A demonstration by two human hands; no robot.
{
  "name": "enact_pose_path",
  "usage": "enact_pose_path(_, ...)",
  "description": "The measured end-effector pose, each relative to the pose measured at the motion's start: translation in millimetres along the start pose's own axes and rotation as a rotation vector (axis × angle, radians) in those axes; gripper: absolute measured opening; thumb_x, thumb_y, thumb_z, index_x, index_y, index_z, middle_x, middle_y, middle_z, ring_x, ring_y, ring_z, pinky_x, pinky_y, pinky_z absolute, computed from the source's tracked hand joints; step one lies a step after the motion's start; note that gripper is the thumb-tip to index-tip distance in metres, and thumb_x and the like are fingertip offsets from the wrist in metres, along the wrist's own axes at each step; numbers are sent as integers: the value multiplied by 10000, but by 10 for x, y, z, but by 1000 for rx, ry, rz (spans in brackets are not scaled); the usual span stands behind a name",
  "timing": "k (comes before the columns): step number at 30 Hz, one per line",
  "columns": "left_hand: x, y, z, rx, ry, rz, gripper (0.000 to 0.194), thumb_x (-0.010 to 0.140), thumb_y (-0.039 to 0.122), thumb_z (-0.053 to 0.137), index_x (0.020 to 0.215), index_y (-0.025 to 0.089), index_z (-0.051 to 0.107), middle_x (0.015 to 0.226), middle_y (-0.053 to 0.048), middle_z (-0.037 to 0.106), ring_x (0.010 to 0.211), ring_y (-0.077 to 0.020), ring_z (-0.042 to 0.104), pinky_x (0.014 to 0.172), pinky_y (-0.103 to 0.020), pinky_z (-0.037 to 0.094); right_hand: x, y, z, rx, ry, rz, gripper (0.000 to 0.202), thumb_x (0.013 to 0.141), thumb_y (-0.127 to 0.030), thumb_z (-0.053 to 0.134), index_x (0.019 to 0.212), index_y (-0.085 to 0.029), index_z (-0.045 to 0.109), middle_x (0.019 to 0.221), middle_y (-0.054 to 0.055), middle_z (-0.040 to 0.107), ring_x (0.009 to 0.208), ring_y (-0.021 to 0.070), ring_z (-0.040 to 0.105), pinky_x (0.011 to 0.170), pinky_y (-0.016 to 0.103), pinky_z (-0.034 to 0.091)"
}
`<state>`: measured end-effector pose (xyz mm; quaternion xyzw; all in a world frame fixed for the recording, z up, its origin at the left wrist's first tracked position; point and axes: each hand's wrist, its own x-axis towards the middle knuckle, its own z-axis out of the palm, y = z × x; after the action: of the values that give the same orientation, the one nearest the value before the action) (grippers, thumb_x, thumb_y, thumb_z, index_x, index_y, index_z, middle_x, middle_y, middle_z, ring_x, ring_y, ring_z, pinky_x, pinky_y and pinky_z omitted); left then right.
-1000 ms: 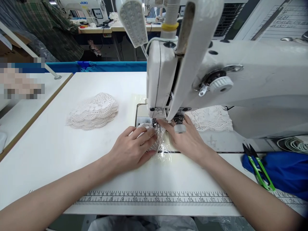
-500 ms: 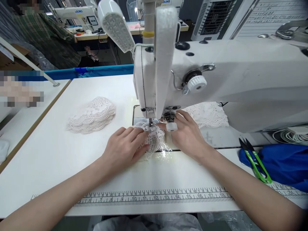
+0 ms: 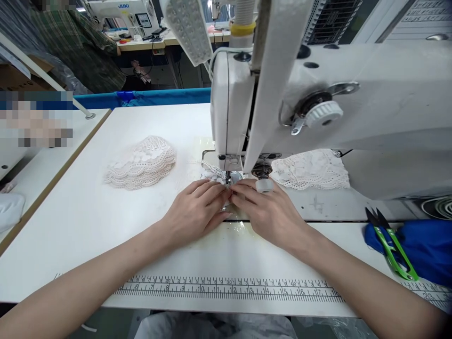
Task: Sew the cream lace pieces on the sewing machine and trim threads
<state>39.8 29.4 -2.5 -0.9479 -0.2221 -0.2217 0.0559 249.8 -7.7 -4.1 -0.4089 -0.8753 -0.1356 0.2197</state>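
Observation:
A white lace piece (image 3: 211, 169) lies under the presser foot (image 3: 228, 179) of the sewing machine (image 3: 235, 108), mostly hidden by my hands. My left hand (image 3: 199, 207) is closed on the lace just left of the needle, fingers bent and pressed together. From the right, my right hand (image 3: 270, 212) pinches the lace edge, its fingertips almost meeting those of the left in front of the foot. A stack of white scalloped lace pieces (image 3: 143, 162) rests on the table to the left. More white lace (image 3: 312, 170) lies under the machine arm at right.
Green-handled thread snips (image 3: 395, 249) lie on blue cloth (image 3: 429, 247) at right. A printed ruler (image 3: 219, 289) runs along the front table edge. The machine lamp (image 3: 189, 30) hangs above. At back left stands a person in a checked shirt (image 3: 70, 47).
My right hand has come left and nearer, so the hands now almost touch. The lace has shifted back and left under the foot, showing less. The view has moved slightly.

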Motion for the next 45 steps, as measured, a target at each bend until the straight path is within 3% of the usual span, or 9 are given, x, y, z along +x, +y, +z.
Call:
enact_pose_path(5, -4, -32, 27, -19, -45, -61, 353, 938, 384, 515, 1087, 102, 667, 1111, -138, 653, 1077, -267, 610, 946, -427, 510, -15, 39, 5, 10, -46, 23, 457, 745, 62, 393, 1033, -154, 673, 1058, 62, 722, 954, 189, 637, 1061, 429, 361)
enact_pose_path(11, -16, -41, 5, 10, -87, -68, 420, 951, 422, 486, 1209, 122, 630, 1283, -142, 612, 1238, -276, 545, 1091, -461, 417, -22, 52, -2, -43, -103, -17, 526, 707, 60, 403, 1141, -131, 629, 1089, 88, 711, 941, 194, 638, 1096, 437, 306)
enact_pose_path(23, -32, -38, 11, 30, -81, -69, 446, 950, 439, 487, 1241, 125, 611, 1264, -136, 628, 1216, -277, 571, 1103, -510, 389, -8, 34, -17, -41, -92, -25, 517, 685, 66, 412, 1094, -143, 650, 1113, 76, 705, 938, 186, 631, 1072, 411, 325)
enact_pose_path(34, -32, -38, -1, 62, -63, -59, 444, 955, 436, 476, 1241, 122, 603, 1250, -138, 637, 1192, -275, 590, 1088, -523, 402, -7, 41, -20, -61, -99, -27, 539, 668, 46, 420, 1104, -164, 657, 1096, 58, 713, 972, 197, 619, 1120, 423, 242)
enact_pose_path(38, -46, -72, -31, 61, -1, 12, 335, 929, 355, 546, 1167, 137, 637, 1176, -95, 686, 1122, -244, 635, 1043, -465, 469, -1, 48, -9, -57, -70, -28, 513, 666, 52, 429, 1065, -168, 666, 1060, 53, 724, 963, 192, 620, 1095, 412, 271)
enact_pose_path(42, -53, -96, -42, 60, 82, 105, 145, 898, 209, 592, 996, 143, 676, 1027, -53, 739, 962, -178, 695, 938, -345, 549, 2, 47, 19, -61, -2, -23, 403, 768, 27, 455, 1041, -179, 669, 991, 24, 738, 882, 172, 625, 1011, 374, 345)
enact_pose_path(45, -50, -96, -27, 80, 118, 138, 114, 882, 126, 591, 968, 130, 665, 995, -61, 743, 928, -173, 703, 942, -344, 547, 27, 26, 31, -77, 55, 1, 297, 838, -36, 503, 1039, -176, 671, 933, 13, 742, 811, 162, 621, 877, 326, 398)
